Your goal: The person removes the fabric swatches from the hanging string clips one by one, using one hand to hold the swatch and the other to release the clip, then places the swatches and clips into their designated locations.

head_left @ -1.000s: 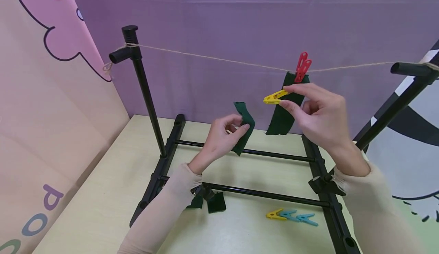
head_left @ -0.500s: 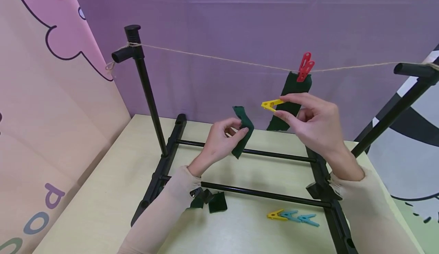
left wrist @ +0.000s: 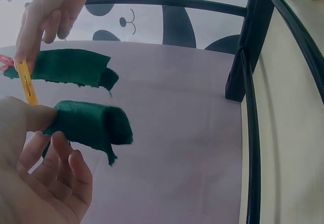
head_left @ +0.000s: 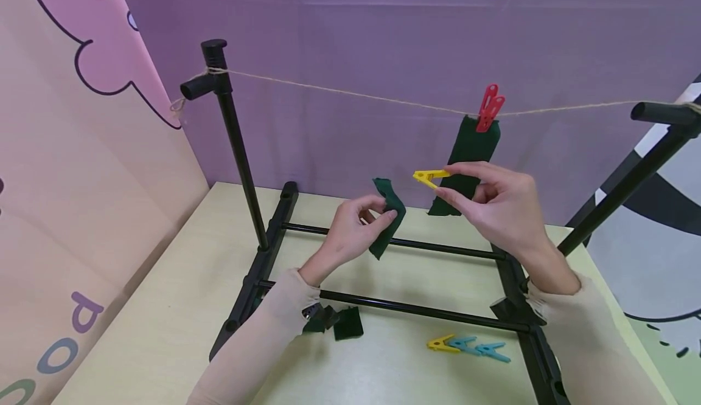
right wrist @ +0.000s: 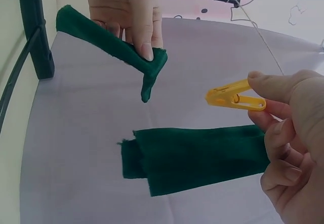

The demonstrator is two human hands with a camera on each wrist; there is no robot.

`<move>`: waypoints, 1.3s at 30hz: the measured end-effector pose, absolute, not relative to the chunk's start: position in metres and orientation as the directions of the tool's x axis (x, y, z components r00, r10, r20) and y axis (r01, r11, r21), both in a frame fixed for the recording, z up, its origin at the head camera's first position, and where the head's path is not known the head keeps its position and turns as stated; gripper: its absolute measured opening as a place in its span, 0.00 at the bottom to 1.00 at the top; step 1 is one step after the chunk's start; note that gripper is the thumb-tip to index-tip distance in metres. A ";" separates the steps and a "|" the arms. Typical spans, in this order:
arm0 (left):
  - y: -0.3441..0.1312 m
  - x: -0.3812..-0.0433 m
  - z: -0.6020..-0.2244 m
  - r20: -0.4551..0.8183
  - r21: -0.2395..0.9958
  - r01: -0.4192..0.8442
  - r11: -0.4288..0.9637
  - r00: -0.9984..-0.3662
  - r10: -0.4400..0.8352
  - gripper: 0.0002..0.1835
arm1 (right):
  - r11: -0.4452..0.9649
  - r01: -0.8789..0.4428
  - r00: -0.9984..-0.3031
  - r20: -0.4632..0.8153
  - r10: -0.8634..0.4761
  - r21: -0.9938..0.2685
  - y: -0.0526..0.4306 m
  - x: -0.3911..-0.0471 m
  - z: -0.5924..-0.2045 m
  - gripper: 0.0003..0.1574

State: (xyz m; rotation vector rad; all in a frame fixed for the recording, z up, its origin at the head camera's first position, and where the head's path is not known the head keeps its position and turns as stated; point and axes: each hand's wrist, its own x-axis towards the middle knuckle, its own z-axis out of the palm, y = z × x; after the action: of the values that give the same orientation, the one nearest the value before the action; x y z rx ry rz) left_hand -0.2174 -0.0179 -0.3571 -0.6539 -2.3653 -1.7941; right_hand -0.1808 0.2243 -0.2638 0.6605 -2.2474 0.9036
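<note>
My left hand (head_left: 353, 228) pinches a strip of dark green cloth (head_left: 387, 219) between thumb and fingers, below the string. In the left wrist view that cloth (left wrist: 91, 125) curls over at its free end. To its right, my right hand (head_left: 498, 204) holds a yellow clothespin (head_left: 429, 177) by its handles, the tip pointing left toward the cloth. A second green cloth (head_left: 473, 143) hangs folded over the string (head_left: 350, 93), fastened by a red clothespin (head_left: 490, 108). My right hand is in front of its lower part. In the right wrist view the yellow clothespin (right wrist: 235, 96) is apart from both cloths.
A black frame with a left post (head_left: 238, 155) and a right post (head_left: 619, 180) carries the string. On the table (head_left: 383, 374) lie a yellow clothespin (head_left: 440, 343), two blue clothespins (head_left: 476, 346), and green cloth pieces (head_left: 347, 324) partly behind my left sleeve.
My right hand has come down and slightly left with the yellow clothespin. My left hand has lowered a little, still pinching the cloth. The hanging cloth stays pinned to the string.
</note>
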 end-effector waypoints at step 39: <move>-0.018 -0.196 -0.386 0.265 0.905 0.348 0.244 -0.911 0.316 0.11 | 0.632 -0.619 -0.736 0.626 -0.258 -0.466 0.229 -0.180 -0.296 0.23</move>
State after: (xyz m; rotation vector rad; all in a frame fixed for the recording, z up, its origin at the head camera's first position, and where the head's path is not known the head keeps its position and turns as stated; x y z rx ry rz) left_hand -0.1963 -0.0181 -0.3856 -0.6555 -2.4559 -1.7984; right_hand -0.1797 0.2293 -0.2961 0.6865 -2.3429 0.9367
